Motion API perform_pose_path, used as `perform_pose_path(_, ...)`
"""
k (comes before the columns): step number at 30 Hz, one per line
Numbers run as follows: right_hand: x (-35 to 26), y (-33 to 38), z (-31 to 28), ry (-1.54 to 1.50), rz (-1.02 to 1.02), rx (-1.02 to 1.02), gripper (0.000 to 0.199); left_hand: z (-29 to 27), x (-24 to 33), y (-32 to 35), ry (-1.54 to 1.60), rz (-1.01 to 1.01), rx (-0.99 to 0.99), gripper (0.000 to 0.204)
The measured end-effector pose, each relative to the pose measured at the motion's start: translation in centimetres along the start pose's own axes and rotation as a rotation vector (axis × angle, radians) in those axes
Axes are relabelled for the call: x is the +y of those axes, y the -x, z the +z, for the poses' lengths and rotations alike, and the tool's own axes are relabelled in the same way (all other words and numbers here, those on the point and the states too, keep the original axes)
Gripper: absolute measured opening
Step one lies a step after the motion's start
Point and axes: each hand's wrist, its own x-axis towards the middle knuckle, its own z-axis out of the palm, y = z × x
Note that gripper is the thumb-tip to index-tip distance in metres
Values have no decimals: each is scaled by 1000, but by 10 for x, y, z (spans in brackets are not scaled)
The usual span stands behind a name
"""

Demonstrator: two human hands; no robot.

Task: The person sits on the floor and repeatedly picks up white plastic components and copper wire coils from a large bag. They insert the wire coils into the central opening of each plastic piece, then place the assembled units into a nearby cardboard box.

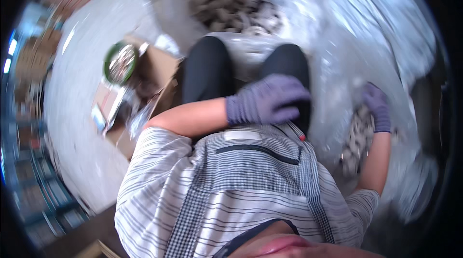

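Observation:
My left hand (pixel 272 98), in a purple knit glove, lies across my lap in front of the apron. Its fingers are apart and I see nothing held in them. To the right, my right hand (pixel 377 108), gloved alike, reaches down into a clear plastic bag at my side. It is at the edge of a heap of small grey curved pieces (pixel 357 137). Blur and the bag hide what its fingers do. Ahead, beyond my knees, a second clear plastic bag (pixel 299 4) holds more grey-brown pieces (pixel 236 2) of similar look.
An open cardboard box (pixel 161 65) stands to the left of my legs. A green-rimmed round container (pixel 107 62) with shiny small contents sits at it. Shelves with boxes (pixel 36 176) line the far left. Loose plastic sheeting (pixel 386 21) covers the far right.

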Motion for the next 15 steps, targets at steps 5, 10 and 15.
perform_pose_path(5,123,-159,-93,308,144,179,55,-1,-16,65,10,6,-32,35)
perform_pose_path(10,-91,-150,-32,551,-9,-43,44,-80,-4,141,-236,-286,413,28)
perform_pose_path(15,-269,-21,-14,-17,-432,122,22,-142,-56,267,-635,-940,745,29)
